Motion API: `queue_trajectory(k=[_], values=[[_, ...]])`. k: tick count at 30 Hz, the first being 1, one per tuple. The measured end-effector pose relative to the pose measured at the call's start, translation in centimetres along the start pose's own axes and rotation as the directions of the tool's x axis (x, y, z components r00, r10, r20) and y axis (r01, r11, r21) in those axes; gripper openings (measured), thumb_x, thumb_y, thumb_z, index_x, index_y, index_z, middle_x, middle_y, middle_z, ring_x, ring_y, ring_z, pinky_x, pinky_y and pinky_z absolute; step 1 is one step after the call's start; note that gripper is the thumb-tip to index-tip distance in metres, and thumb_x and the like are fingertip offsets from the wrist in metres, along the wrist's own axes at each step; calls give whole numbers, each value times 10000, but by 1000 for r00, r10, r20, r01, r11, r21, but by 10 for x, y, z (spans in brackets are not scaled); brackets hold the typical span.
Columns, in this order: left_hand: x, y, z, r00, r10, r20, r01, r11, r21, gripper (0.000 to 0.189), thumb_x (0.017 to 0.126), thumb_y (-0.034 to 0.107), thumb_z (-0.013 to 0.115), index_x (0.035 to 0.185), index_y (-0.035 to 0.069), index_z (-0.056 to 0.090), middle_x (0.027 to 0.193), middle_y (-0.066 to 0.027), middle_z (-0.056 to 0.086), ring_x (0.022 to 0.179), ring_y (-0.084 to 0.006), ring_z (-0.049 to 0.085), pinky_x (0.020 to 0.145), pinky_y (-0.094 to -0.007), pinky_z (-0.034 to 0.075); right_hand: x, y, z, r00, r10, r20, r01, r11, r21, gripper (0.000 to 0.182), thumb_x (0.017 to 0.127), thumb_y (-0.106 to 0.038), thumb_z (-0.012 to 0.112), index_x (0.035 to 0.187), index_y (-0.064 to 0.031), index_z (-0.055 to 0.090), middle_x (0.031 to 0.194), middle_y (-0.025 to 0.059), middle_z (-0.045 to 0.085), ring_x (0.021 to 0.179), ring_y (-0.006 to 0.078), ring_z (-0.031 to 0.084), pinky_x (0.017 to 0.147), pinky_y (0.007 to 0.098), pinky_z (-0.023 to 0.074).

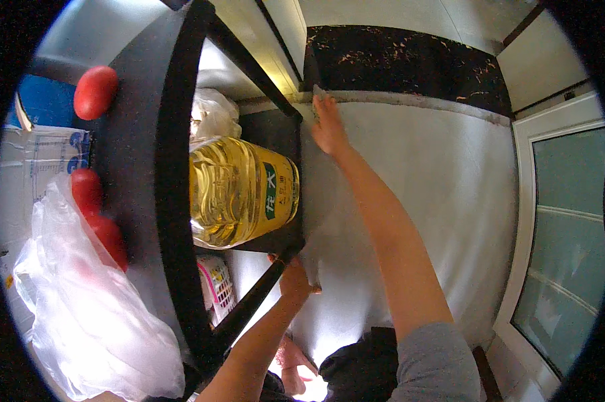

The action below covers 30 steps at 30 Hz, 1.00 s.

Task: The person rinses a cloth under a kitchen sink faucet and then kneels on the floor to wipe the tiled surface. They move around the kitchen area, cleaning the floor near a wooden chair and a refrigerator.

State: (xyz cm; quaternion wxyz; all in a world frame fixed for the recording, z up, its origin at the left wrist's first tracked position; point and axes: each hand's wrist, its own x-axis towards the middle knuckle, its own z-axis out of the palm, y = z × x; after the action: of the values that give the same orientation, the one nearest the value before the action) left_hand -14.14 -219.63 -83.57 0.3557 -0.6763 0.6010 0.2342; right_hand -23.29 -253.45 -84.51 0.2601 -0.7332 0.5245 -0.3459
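My right hand reaches far forward over the pale floor, near the foot of the black marble-patterned strip. Something small and greyish shows at its fingertips; whether it is held cannot be told. My left hand is at the lower corner of a black rack, its fingers partly hidden behind the frame. Between the hands, on the rack's lower shelf, stands a large clear plastic bottle of yellow cooking oil with a green label. A white plastic bag lies beyond it.
On the rack's top lie red tomatoes, a filled translucent plastic bag and a white cardboard box. A white and pink plastic basket sits below. A black marble-patterned strip edges the floor ahead; a white-framed glass door stands right.
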Motion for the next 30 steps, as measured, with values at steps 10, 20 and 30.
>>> queue_trajectory(k=[10,20,30], values=[[3,4,4,998,17,62,5,937,-349,1315,435,734,654,1326,-95,156,1353,-280,223,1253,-452,217,1007,-622,104,28,2,4,976,-54,211,145,884,-445,279,761,-77,520,1033,-18,543,1103,116,488,1003,309,464,842,366,438],[-10,7,-16,996,73,-57,-71,997,40,1353,417,669,719,1329,-106,88,1368,-288,165,1268,-443,168,1036,-545,140,-25,55,-61,977,211,2,-210,970,-124,247,731,-86,554,975,-52,534,989,122,544,906,286,533,744,394,463],[-11,10,-28,1000,9,24,2,903,-431,1422,352,516,829,1348,-38,-22,1356,-321,95,1260,-467,130,1030,-460,215,-94,226,-231,614,458,-643,-747,602,-284,189,745,-141,532,898,-61,607,974,86,551,827,236,554,664,380,449]])
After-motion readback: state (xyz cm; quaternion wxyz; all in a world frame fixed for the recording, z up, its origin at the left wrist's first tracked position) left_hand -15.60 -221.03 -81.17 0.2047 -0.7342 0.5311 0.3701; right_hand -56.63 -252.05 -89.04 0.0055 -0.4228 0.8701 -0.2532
